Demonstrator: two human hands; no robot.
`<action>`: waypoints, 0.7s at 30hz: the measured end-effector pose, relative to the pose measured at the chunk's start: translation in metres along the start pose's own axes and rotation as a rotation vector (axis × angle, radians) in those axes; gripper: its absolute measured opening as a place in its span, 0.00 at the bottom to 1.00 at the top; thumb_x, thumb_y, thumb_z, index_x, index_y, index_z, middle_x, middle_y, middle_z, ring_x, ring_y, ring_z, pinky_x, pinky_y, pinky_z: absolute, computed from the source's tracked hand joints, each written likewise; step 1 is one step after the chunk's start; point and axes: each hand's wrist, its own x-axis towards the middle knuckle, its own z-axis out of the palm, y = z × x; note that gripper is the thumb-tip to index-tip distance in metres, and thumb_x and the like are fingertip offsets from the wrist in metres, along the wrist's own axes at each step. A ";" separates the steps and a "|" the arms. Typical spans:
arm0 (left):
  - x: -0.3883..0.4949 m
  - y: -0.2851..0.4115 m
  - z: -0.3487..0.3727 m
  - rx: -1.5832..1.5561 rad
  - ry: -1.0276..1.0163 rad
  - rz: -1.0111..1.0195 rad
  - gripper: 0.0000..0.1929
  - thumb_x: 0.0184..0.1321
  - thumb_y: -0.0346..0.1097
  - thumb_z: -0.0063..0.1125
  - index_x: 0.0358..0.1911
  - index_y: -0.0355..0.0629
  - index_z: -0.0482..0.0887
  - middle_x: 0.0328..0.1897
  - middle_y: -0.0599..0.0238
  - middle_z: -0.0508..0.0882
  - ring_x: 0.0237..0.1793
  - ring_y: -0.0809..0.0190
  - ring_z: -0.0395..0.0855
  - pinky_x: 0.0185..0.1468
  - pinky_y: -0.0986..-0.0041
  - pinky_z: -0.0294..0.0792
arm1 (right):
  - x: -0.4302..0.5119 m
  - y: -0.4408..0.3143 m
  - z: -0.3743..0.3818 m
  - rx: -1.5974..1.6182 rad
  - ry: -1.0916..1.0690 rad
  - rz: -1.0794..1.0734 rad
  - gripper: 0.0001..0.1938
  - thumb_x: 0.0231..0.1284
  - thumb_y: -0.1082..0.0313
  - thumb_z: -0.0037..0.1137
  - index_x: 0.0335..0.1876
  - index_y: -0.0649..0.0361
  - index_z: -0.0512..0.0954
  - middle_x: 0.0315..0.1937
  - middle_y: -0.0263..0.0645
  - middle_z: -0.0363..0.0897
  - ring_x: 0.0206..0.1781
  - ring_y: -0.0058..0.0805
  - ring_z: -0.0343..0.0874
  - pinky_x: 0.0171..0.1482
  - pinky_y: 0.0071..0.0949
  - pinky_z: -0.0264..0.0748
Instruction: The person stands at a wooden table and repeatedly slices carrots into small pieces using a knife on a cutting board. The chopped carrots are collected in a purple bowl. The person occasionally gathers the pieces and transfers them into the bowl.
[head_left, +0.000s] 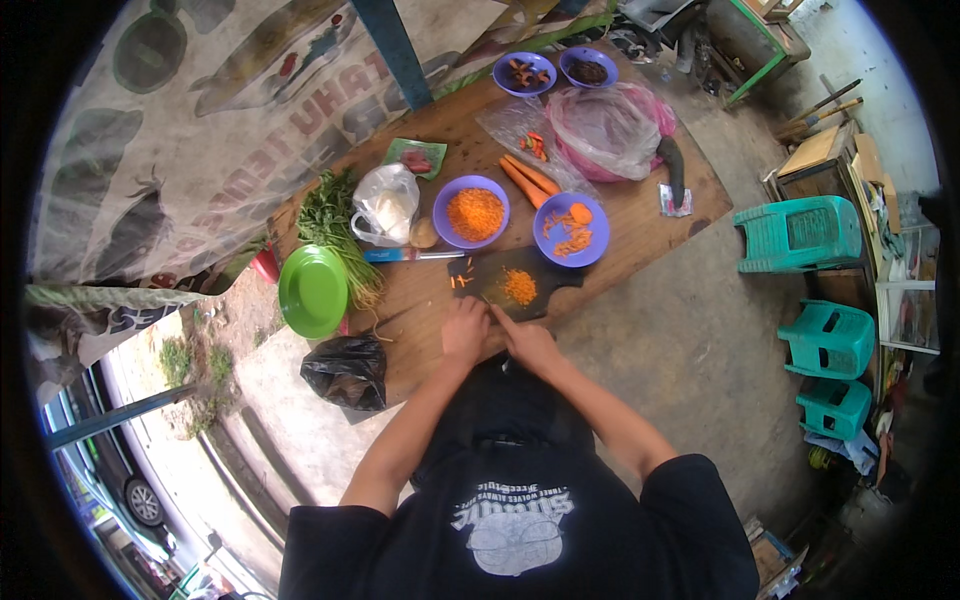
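Observation:
A dark cutting board (489, 271) lies on the wooden table in front of me. On it are a heap of finely diced carrot (519, 286) and a few carrot strips (462, 281). My left hand (465, 330) rests at the board's near left edge with fingertips bunched; whatever is under them is hidden. My right hand (531, 346) grips a knife (486, 301), its index finger stretched forward along it. Only a small part of the blade shows, close to the left fingertips. Just beyond the board, a purple bowl (555, 252) holds carrot strips and a carrot chunk.
Another purple bowl (444, 225) contains diced carrot. Whole carrots (525, 180), leafy greens (330, 214), a green basin (313, 291), a blue packet (386, 255) and a black plastic bag (345, 371) surround the work area. Pink-and-clear plastic bags (607, 131) lie farther back. Green stools (799, 234) stand right.

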 end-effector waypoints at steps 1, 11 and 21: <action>0.000 0.000 -0.001 -0.013 0.004 -0.001 0.07 0.59 0.34 0.67 0.40 0.47 0.88 0.46 0.64 0.83 0.54 0.52 0.81 0.55 0.57 0.75 | -0.004 -0.001 -0.001 -0.007 -0.031 0.022 0.41 0.66 0.68 0.58 0.86 0.48 0.59 0.27 0.52 0.85 0.29 0.52 0.87 0.33 0.50 0.84; -0.001 0.002 -0.002 -0.050 0.024 -0.028 0.06 0.58 0.32 0.68 0.39 0.45 0.88 0.46 0.63 0.84 0.52 0.51 0.82 0.55 0.58 0.77 | 0.001 0.002 0.004 0.020 0.027 -0.018 0.43 0.65 0.69 0.57 0.88 0.46 0.56 0.24 0.51 0.83 0.26 0.52 0.86 0.31 0.51 0.83; -0.005 0.002 -0.001 -0.128 0.060 -0.058 0.07 0.59 0.33 0.68 0.41 0.46 0.91 0.46 0.63 0.86 0.53 0.50 0.83 0.56 0.57 0.74 | -0.006 0.004 0.005 0.033 -0.025 0.053 0.41 0.65 0.68 0.59 0.86 0.46 0.60 0.27 0.54 0.84 0.29 0.57 0.85 0.36 0.55 0.82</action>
